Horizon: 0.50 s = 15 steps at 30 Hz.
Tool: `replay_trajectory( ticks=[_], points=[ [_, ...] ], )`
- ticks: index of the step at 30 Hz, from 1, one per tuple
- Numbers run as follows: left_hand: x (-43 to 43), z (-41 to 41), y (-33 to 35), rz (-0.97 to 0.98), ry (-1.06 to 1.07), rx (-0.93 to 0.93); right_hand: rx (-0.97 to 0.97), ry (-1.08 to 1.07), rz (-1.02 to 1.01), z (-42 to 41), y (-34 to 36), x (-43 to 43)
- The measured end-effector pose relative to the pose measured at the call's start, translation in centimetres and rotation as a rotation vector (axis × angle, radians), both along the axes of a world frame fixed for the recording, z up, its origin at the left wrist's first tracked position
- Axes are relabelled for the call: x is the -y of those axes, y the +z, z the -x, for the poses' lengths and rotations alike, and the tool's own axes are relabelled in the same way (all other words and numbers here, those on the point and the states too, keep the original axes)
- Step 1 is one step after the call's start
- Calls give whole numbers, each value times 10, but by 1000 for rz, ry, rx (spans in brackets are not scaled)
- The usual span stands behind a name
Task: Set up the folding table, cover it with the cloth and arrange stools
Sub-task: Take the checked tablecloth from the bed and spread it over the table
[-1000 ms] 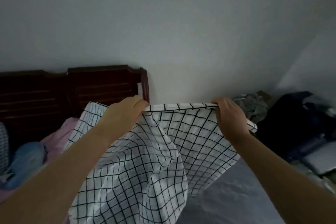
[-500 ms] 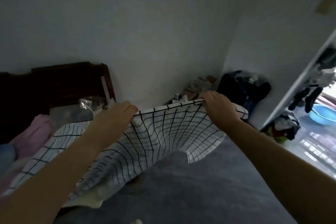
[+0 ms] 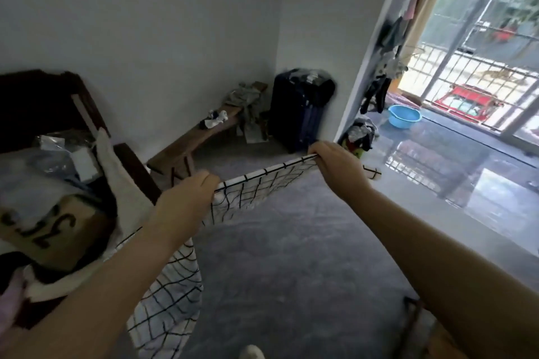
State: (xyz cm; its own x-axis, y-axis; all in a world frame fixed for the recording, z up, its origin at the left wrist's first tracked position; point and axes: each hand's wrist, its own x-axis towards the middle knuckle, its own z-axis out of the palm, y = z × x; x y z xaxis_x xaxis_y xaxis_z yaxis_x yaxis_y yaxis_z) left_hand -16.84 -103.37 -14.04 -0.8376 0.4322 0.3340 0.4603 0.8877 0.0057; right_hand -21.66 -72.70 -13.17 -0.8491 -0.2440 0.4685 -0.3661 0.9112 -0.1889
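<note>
Cloth (image 3: 256,186) edge taut, rising rightward | left hand (image 3: 186,201), right hand (image 3: 335,166) both pinch it

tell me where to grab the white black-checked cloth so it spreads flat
Probably its top hem, one hand toward each end, coming from above. The white black-checked cloth runs taut between the left hand and right hand, the rest hanging limp.

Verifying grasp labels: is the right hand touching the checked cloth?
Touching. The head view shows the right hand with fingers curled over the top edge of the checked cloth, gripping it.
</note>
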Motion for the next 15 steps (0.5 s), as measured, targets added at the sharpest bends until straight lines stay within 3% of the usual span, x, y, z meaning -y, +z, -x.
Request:
replay_trajectory(
  ticks=[8,15],
  points=[
    [-60,-115,-50,-96,-66,158,126,-110,-63,-138,-27,-64],
    [-138,-192,-54,-57,-151,129,144,-145,-23,-237,-34,-138]
  ],
)
